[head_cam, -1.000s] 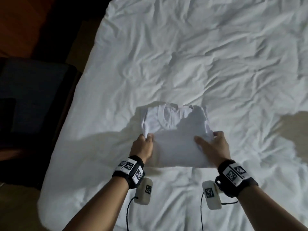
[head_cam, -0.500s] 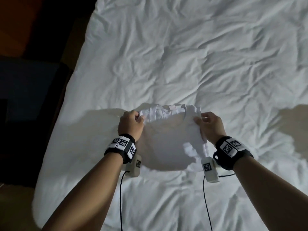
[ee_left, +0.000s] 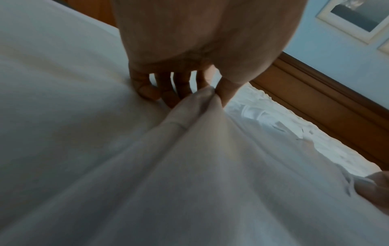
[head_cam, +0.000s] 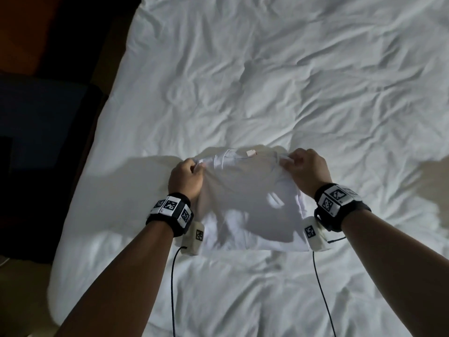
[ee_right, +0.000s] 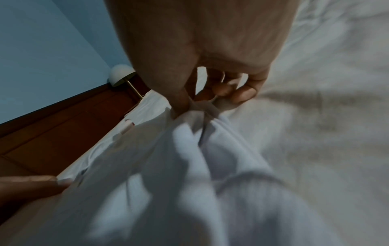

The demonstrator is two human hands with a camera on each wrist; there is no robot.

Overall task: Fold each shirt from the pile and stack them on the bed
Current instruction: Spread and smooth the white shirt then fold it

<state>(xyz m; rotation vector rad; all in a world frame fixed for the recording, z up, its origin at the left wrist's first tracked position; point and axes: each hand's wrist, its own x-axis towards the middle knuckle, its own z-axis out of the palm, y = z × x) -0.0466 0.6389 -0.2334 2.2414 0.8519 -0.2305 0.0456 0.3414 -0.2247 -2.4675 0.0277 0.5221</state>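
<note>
A white shirt point(head_cam: 245, 198), folded into a rectangle, lies near the front of the white bed point(head_cam: 291, 81). Its collar edge with a small label points away from me and is raised off the sheet. My left hand point(head_cam: 187, 177) pinches the shirt's far left corner, seen up close in the left wrist view where thumb and fingers point(ee_left: 207, 90) bunch the cloth point(ee_left: 189, 149). My right hand point(head_cam: 305, 167) pinches the far right corner; the right wrist view shows the thumb and fingers point(ee_right: 189, 103) squeezing the fabric point(ee_right: 168, 166). The near hem still rests on the bed.
The bed's left edge point(head_cam: 80, 190) drops to a dark floor with a dark piece of furniture point(head_cam: 41, 122). A wooden headboard point(ee_left: 315, 103) and a small lamp point(ee_right: 122, 76) stand at the far end. Wrinkled bedding spreads beyond and to the right.
Both hands went from the shirt's middle sides to its far corners, took hold there, and lifted the collar end up off the bed.
</note>
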